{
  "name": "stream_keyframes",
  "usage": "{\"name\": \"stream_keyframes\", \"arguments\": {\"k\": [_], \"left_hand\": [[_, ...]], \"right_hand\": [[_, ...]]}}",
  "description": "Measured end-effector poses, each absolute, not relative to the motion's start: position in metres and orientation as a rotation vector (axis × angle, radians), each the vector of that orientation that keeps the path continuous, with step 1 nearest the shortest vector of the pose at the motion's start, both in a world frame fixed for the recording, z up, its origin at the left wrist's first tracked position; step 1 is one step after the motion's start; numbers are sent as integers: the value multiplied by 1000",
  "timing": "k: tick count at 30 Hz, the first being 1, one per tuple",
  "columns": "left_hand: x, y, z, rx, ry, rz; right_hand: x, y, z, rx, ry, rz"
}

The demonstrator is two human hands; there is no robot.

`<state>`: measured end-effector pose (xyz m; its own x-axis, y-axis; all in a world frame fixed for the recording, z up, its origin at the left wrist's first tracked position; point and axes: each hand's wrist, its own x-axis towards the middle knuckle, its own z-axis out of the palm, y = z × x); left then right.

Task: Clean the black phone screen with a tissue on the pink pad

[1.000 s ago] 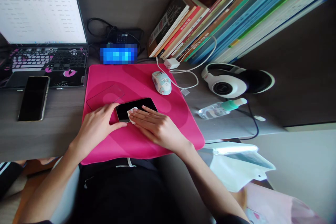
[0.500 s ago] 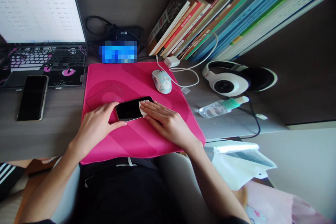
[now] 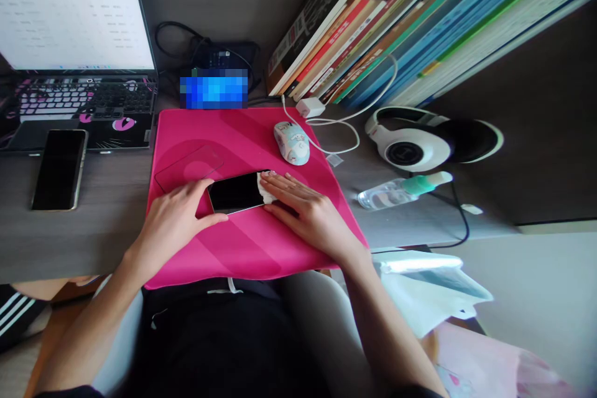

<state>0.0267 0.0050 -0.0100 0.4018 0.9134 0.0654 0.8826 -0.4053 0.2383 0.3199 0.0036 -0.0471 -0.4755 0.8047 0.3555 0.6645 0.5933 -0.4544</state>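
A smartphone [image 3: 236, 193] with a dark screen lies flat on the pink desk mat [image 3: 252, 242]. My left hand [image 3: 180, 214] holds its left end between thumb and fingers. Under the fingertips of my right hand [image 3: 310, 208], a white tissue [image 3: 265, 188] is pressed on the right end of the screen. The right hand's fingers are together over the tissue and hide part of it. Just behind my left hand, a thin transparent sheet [image 3: 191, 166] with rounded corners lies on the mat.
A mouse [image 3: 291, 143] sits at the mat's right. Beyond it are a white cable with charger [image 3: 310, 107], headphones [image 3: 410, 143], a spray bottle [image 3: 389, 193] and leaning books [image 3: 321, 43]. To the left stand a laptop [image 3: 79, 106] and a second phone [image 3: 60, 169].
My right hand has slid the tissue a little rightward, to the right end of the phone's screen. My left hand keeps its hold. The view has shifted slightly.
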Motion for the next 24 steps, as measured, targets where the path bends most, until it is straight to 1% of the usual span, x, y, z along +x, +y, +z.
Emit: {"name": "stream_keyframes", "arguments": {"k": [11,24], "left_hand": [[26,4,-12,2507,1603,302],[26,4,-12,2515,1609,294]], "right_hand": [[323,3,-47,-1191,-2266,335],[331,-4,-42,-1092,-2291,50]]}}
